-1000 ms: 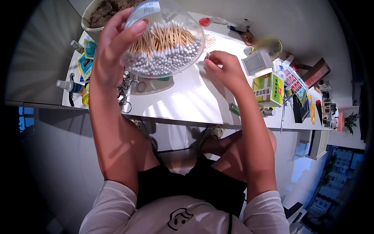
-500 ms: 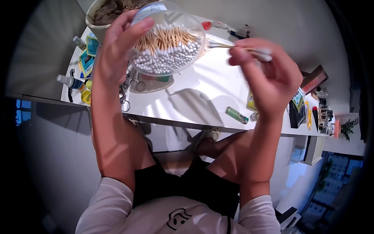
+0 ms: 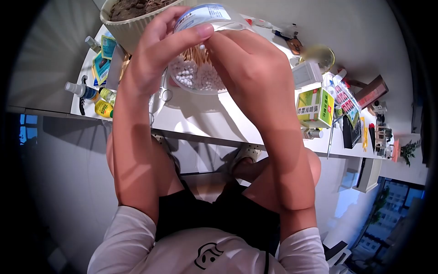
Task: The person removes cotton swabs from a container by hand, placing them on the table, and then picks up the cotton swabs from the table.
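Note:
My left hand point(image 3: 157, 50) is closed around a round clear tub point(image 3: 200, 20) with a blue-and-white label, which is tipped so that its open side faces me. Many cotton swabs point(image 3: 194, 75) with white tips and pale wooden sticks fill it. My right hand point(image 3: 253, 68) reaches across the tub's opening, its back toward me and its fingers curled. Most of its fingertips are hidden; a white swab tip shows beside them. Below the tub, metal scissors point(image 3: 165, 95) lie partly covered on the white table point(image 3: 219, 121).
A ribbed planter point(image 3: 132, 32) with soil stands behind my left hand. Small bottles point(image 3: 82, 90) and blue packets point(image 3: 101, 66) are on the left. To the right are a green-yellow box point(image 3: 315, 107), a white box point(image 3: 306, 74) and cosmetics point(image 3: 349, 105).
My right hand has moved left with its cotton swabs, from beside the tub to its opening. The tub has shifted slightly right. The green-yellow box on the right now shows more fully.

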Motion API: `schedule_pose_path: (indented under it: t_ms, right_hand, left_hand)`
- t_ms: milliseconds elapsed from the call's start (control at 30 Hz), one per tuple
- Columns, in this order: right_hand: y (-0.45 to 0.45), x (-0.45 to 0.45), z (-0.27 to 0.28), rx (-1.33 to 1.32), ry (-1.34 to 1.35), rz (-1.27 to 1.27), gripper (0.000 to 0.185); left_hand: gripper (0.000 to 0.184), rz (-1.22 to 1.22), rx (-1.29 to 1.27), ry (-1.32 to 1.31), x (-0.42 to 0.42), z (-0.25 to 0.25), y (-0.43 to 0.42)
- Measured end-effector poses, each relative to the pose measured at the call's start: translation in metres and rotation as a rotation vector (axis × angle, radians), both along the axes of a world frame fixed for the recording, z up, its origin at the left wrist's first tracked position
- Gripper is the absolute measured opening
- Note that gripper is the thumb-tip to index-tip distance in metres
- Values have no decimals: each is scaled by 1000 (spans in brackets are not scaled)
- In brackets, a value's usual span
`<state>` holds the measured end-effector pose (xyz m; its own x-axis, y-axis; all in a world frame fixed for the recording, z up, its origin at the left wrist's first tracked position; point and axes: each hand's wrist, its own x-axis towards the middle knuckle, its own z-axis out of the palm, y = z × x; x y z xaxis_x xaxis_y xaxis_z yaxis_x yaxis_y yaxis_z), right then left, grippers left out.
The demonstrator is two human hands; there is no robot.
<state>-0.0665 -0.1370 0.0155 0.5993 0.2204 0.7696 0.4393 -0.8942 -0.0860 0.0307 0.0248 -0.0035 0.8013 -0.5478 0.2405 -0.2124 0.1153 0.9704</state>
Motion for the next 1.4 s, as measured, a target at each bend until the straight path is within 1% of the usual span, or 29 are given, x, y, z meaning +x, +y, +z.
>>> schedule_pose_path:
  t_ms: [67,267,367,533,600,633,700,733,767,800,867,900,967,1000,1100,1133,1167,1267,1400]
  right_hand:
    - [3,2,0,4,8,-13,9]
    - [9,3,0,20,98,-60,4]
    - [10,3,2,-9,108,-58,4]
    - [9,-1,8,-22,164,-53,7]
    - [9,-2,8,-30,215,-72,10]
    - [9,-3,8,-30,216,-72,10]
    - [8,-4,10,-14,173,-32,18]
    - [7,-7,16,-14,174,-32,18]
    - [7,-13,26,38,190,-31,23]
    - [1,-15,32,61,140,-18,27]
    - [-11,-18,44,103,38,9,38]
    - [-17,-17,44,126,15,27,38]
    - [-28,-15,45,171,-33,63,39]
    - [-24,-17,44,132,75,79,42]
    - [-5,-8,26,62,213,250,39]
    - [-2,-5,19,54,217,260,40]
    - [1,-2,14,30,204,282,30]
    - [2,2,10,-40,188,214,31]
    - [-5,1,12,11,181,279,31]
  left_hand:
    - [69,-36,-22,35,-2,3,0]
    - [68,-8,-93,119,-3,-3,-1]
    - [69,-63,-37,62,-1,1,-1]
    - [68,-22,-44,48,0,-2,-2]
    - [67,-13,-49,53,0,-2,-1]
    - [66,-28,-58,77,0,-1,-1]
    - [64,-42,-66,102,0,0,0]
    - [63,-28,-69,120,2,-1,2]
    - [61,-15,-72,137,4,-1,4]
    - [61,-15,-72,138,6,-2,5]
    - [59,102,-59,106,10,-3,8]
    - [59,105,-61,106,12,-3,11]
    - [59,119,0,-9,16,-2,15]
    - [59,121,-2,-10,15,-2,14]
    - [57,94,-62,61,11,-1,11]
    - [55,55,-83,102,10,-1,10]
    - [53,17,-104,143,9,0,10]
    - [51,19,-93,110,8,0,10]
    - [51,27,-74,88,11,0,13]
